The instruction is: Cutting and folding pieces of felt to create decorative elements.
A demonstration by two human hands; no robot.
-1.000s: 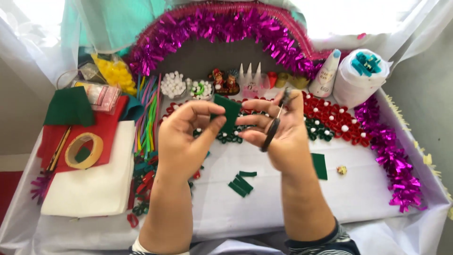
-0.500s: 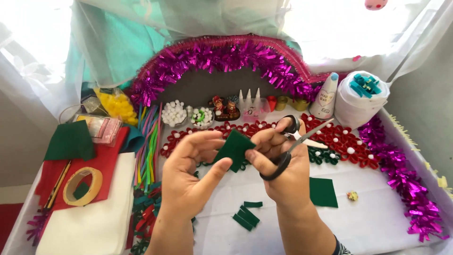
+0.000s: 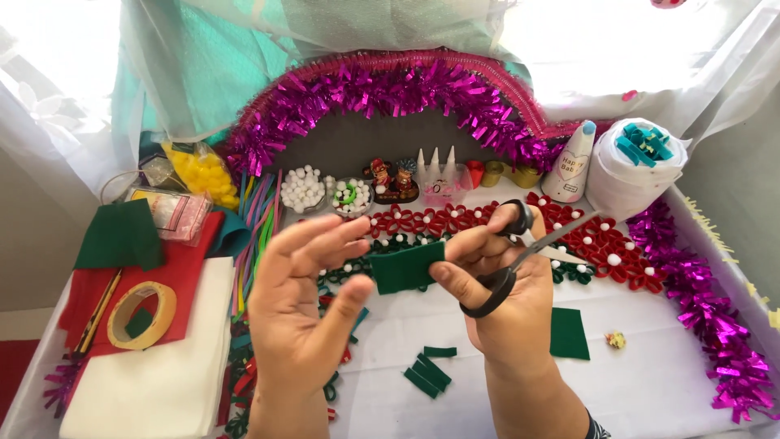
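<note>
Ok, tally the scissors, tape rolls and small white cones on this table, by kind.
scissors: 1
tape roll: 1
small white cones: 3
Total: 5

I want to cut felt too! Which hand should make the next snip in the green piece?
Probably the right hand: its fingers are already through the scissors, blades open. It also pinches the green felt piece. The left hand is open beside the felt, better placed to steady it.
</note>
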